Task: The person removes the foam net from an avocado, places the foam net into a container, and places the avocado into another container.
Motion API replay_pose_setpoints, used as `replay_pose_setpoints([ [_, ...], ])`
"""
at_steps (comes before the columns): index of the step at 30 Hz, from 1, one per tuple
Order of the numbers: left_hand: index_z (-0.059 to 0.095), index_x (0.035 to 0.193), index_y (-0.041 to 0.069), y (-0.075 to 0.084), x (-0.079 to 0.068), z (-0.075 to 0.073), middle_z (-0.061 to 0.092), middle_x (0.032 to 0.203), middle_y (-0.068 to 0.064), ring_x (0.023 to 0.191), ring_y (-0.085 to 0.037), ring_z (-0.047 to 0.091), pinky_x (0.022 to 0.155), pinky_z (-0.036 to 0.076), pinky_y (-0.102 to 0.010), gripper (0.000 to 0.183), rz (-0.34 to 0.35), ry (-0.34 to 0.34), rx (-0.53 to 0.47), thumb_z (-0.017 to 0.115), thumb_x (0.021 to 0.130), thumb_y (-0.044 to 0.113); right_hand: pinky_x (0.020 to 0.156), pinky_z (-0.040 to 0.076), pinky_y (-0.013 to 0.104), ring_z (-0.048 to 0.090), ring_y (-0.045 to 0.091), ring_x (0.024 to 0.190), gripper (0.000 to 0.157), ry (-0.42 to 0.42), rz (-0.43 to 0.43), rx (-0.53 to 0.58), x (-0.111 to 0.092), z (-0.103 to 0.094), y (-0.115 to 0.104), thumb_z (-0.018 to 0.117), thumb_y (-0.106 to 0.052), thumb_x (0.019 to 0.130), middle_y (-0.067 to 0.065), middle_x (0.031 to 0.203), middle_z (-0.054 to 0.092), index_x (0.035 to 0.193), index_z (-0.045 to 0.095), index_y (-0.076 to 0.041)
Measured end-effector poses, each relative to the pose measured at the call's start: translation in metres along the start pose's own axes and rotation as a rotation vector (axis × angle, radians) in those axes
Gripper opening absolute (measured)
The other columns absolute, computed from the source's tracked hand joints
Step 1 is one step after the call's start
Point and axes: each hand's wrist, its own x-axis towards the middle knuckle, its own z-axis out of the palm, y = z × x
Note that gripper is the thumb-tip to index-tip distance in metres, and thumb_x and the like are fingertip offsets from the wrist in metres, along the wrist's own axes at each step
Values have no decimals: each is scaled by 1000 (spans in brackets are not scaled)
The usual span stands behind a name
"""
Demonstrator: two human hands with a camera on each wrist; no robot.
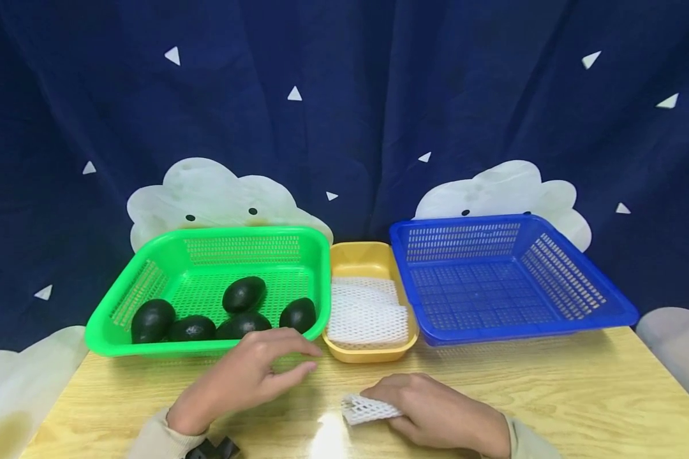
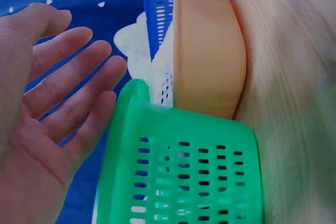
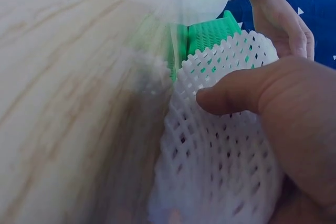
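Observation:
My right hand (image 1: 430,408) grips a white foam net sleeve (image 1: 369,408) low over the front of the table. In the right wrist view the thumb presses on the sleeve's mesh (image 3: 220,140), and its mouth gapes toward the left hand. My left hand (image 1: 258,370) hovers at the front right corner of the green basket (image 1: 166,349), palm bare and fingers slightly bent, holding nothing. Several dark avocados (image 1: 244,294) lie in that basket, mostly along its front side. More white foam net sleeves (image 1: 367,315) lie stacked in the yellow tray (image 1: 373,354).
A blue basket (image 1: 517,330) with nothing in it stands to the right of the yellow tray. All three containers sit side by side along the back of the wooden table (image 1: 551,382). Behind them hangs a dark blue curtain (image 1: 356,115) with white clouds and triangles.

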Motion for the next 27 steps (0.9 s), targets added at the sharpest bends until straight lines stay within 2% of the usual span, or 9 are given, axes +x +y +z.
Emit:
replay_pose_setpoints([
  [3,76,111,24,1,-2,3,77,104,12,98,-2,72,87,59,-18,13,-16,4,5,69,100,21,94,61,27,70,6,113,39,2,-10,-8,1,0,1,66,-11,96,-7,123,75,133,68,-20],
  [9,76,111,23,7,-1,10,76,103,13,96,0,70,88,55,-15,13,68,10,11,68,101,24,92,61,26,71,4,110,38,17,-33,-13,0,-1,3,67,-11,95,-9,120,75,132,69,-21],
  [12,76,110,23,8,0,14,76,102,13,96,1,70,87,55,-14,13,79,-7,14,67,102,26,92,61,26,71,5,111,42,12,-26,-6,-1,-5,4,69,-8,93,-8,120,75,133,68,-20],
  [16,76,111,23,9,-1,16,76,103,13,96,2,70,87,56,-15,15,43,-55,11,65,103,28,94,61,29,71,7,112,43,25,-18,-26,-3,-12,4,71,-9,92,-8,121,75,133,69,-20],
  [22,76,113,22,9,-4,17,76,106,12,99,3,69,88,58,-18,21,-39,-134,1,62,104,34,95,61,31,72,9,112,38,108,-38,-54,-3,-22,5,71,-12,94,-9,122,75,131,69,-21],
  [27,76,115,22,9,-4,18,76,108,12,100,3,69,89,59,-21,27,-106,-182,-6,60,105,40,94,62,31,73,11,113,44,169,-54,-58,-4,-34,2,71,-9,93,-7,125,75,135,67,-22],
])
